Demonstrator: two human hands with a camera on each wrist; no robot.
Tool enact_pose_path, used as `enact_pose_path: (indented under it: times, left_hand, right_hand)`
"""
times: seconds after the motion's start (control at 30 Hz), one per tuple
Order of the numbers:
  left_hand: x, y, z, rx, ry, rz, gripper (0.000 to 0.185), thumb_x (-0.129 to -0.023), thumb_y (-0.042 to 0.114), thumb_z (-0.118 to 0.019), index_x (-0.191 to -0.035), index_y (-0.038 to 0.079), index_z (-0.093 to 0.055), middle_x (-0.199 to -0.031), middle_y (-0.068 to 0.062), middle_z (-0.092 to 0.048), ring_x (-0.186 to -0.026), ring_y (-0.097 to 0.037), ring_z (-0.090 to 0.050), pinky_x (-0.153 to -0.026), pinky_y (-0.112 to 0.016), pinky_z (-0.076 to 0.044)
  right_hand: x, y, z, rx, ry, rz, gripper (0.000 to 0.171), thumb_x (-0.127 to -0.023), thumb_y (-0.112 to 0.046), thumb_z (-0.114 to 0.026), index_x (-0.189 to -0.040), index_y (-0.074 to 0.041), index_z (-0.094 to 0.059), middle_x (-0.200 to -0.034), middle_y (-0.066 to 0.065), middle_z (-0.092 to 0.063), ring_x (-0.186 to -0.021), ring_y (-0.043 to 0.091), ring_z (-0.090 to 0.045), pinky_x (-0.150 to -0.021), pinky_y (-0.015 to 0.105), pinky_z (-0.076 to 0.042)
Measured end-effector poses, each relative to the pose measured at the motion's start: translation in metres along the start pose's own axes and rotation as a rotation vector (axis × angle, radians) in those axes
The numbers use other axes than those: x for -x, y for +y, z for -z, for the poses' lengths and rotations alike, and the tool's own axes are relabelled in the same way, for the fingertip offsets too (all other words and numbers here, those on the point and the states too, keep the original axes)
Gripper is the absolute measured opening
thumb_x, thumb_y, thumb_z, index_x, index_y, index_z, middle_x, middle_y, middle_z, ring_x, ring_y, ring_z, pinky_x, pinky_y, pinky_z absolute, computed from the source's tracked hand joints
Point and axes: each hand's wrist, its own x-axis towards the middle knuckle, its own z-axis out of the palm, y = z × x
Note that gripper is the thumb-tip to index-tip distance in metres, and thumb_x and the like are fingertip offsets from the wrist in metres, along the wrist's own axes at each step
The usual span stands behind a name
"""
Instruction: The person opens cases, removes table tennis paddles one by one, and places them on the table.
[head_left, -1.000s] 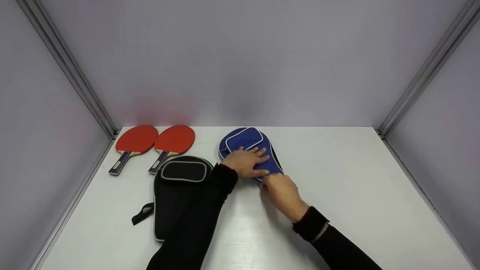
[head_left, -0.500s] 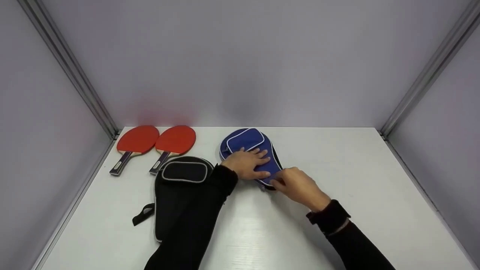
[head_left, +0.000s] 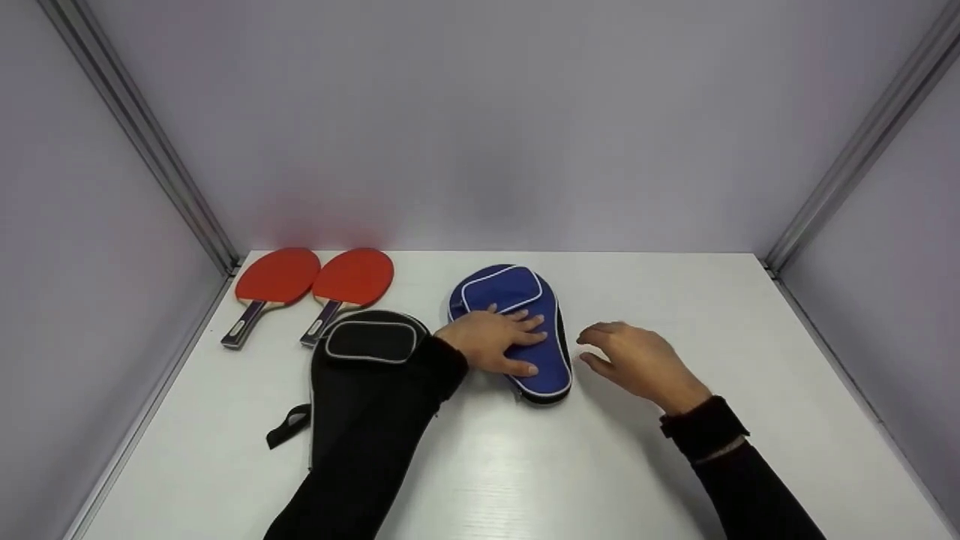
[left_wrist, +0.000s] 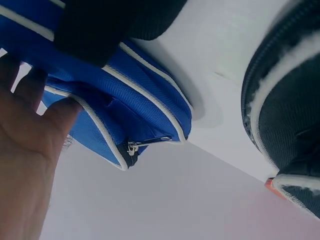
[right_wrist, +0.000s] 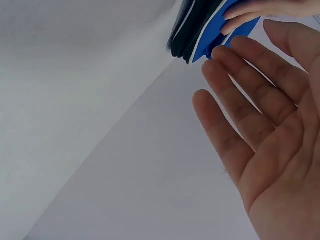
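Observation:
A blue table tennis bat case (head_left: 553, 364) with white piping and a small front pocket lies on the white table. My left hand (head_left: 487, 341) rests on it, fingers spread over the fabric just below the pocket. Up close in the left wrist view, a metal zipper pull (left_wrist: 132, 148) shows at the pocket's corner. To the right of the case, my right hand (head_left: 641, 364) is held apart from it, with nothing in its grasp. The right wrist view shows that palm (right_wrist: 280, 130) facing the camera, its fingers loosely extended.
A black bat case (head_left: 371, 341) with a side strap (head_left: 289, 427) lies left of the blue one, partly under my left sleeve. Two red bats (head_left: 277, 277) lie at the back left. Grey walls (head_left: 480, 150) enclose the table's back and sides.
My right hand has come off the lower end of the blue case and moved right, its fingers loosening. The case has shifted slightly toward me, with my left hand still on it.

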Motion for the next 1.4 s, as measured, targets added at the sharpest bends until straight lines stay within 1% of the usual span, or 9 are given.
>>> enact_pose_path:
  times: [0.13,0.23,0.47,0.6,0.7,0.8,0.9,1.1,1.4]
  left_hand:
    - [0.003,0.003,0.000,-0.006,-0.022,-0.054,0.078,-0.116,0.065,-0.065,-0.182,0.031,-0.044,-0.197,0.007,-0.026,-0.186,-0.022,-0.021,-0.153,-0.064,-0.016]
    - [0.007,0.008,0.001,-0.010,-0.042,-0.082,0.078,-0.114,0.064,-0.069,-0.182,0.032,-0.046,-0.196,0.008,-0.027,-0.186,-0.021,-0.022,-0.153,-0.063,-0.015]
    - [0.016,0.026,0.009,-0.104,-0.097,-0.124,0.078,-0.110,0.059,-0.078,-0.179,0.034,-0.051,-0.194,0.009,-0.032,-0.184,-0.020,-0.027,-0.152,-0.059,-0.025]
    - [0.017,0.040,0.016,-0.279,-0.098,-0.123,0.081,-0.104,0.059,-0.082,-0.177,0.038,-0.054,-0.192,0.009,-0.038,-0.180,-0.018,-0.038,-0.147,-0.051,-0.039]
    - [0.016,0.053,0.017,-0.484,-0.082,-0.138,0.086,-0.098,0.060,-0.085,-0.176,0.042,-0.054,-0.189,0.011,-0.044,-0.175,-0.013,-0.047,-0.141,-0.041,-0.048]
    - [0.014,0.069,0.013,-0.675,-0.079,-0.170,0.092,-0.095,0.059,-0.089,-0.178,0.046,-0.050,-0.189,0.015,-0.045,-0.173,-0.009,-0.049,-0.140,-0.036,-0.048]
    - [0.014,0.086,0.008,-0.800,-0.084,-0.204,0.092,-0.099,0.052,-0.092,-0.179,0.051,-0.046,-0.189,0.019,-0.044,-0.174,-0.006,-0.046,-0.143,-0.035,-0.043]
    - [0.018,0.107,-0.004,-0.934,-0.013,-0.287,0.057,-0.112,0.036,-0.076,-0.162,0.061,-0.063,-0.175,0.032,-0.058,-0.165,0.004,-0.053,-0.140,-0.029,-0.046]
    - [0.020,0.100,-0.014,-0.928,0.110,-0.366,0.040,-0.115,0.033,-0.069,-0.148,0.056,-0.075,-0.159,0.035,-0.071,-0.156,0.007,-0.062,-0.134,-0.026,-0.051]
  right_hand:
    - [0.006,0.010,-0.001,-0.002,-0.020,0.038,0.027,-0.111,-0.020,-0.082,-0.135,-0.009,-0.086,-0.140,0.010,-0.086,-0.130,0.034,-0.084,-0.103,0.055,-0.072]
    - [0.010,0.015,-0.005,0.009,-0.019,0.090,0.027,-0.111,-0.019,-0.082,-0.137,-0.010,-0.087,-0.140,0.009,-0.087,-0.130,0.032,-0.084,-0.103,0.053,-0.073]
    - [0.015,0.023,-0.011,-0.014,-0.045,0.141,0.029,-0.110,-0.015,-0.082,-0.139,-0.012,-0.087,-0.139,0.007,-0.088,-0.128,0.030,-0.085,-0.104,0.051,-0.073]
    - [0.016,0.026,-0.012,-0.029,-0.037,0.141,0.027,-0.110,-0.014,-0.082,-0.137,-0.012,-0.088,-0.136,0.006,-0.089,-0.127,0.029,-0.086,-0.104,0.050,-0.073]
    - [0.016,0.029,-0.013,-0.025,-0.023,0.146,0.026,-0.110,-0.013,-0.081,-0.135,-0.012,-0.089,-0.134,0.005,-0.089,-0.125,0.028,-0.086,-0.103,0.049,-0.073]
    - [0.016,0.032,-0.015,-0.015,-0.022,0.145,0.025,-0.111,-0.013,-0.081,-0.134,-0.012,-0.089,-0.133,0.006,-0.090,-0.125,0.028,-0.086,-0.102,0.049,-0.073]
    - [0.016,0.034,-0.017,-0.007,-0.020,0.145,0.024,-0.111,-0.013,-0.080,-0.133,-0.012,-0.089,-0.133,0.006,-0.090,-0.124,0.029,-0.087,-0.102,0.050,-0.073]
    - [0.016,0.039,-0.020,-0.004,-0.017,0.145,0.023,-0.112,-0.014,-0.078,-0.132,-0.011,-0.089,-0.132,0.006,-0.090,-0.123,0.029,-0.087,-0.101,0.050,-0.073]
    - [0.018,0.045,-0.021,-0.014,-0.023,0.129,0.024,-0.112,-0.012,-0.077,-0.133,-0.011,-0.089,-0.134,0.006,-0.090,-0.125,0.029,-0.086,-0.102,0.050,-0.073]
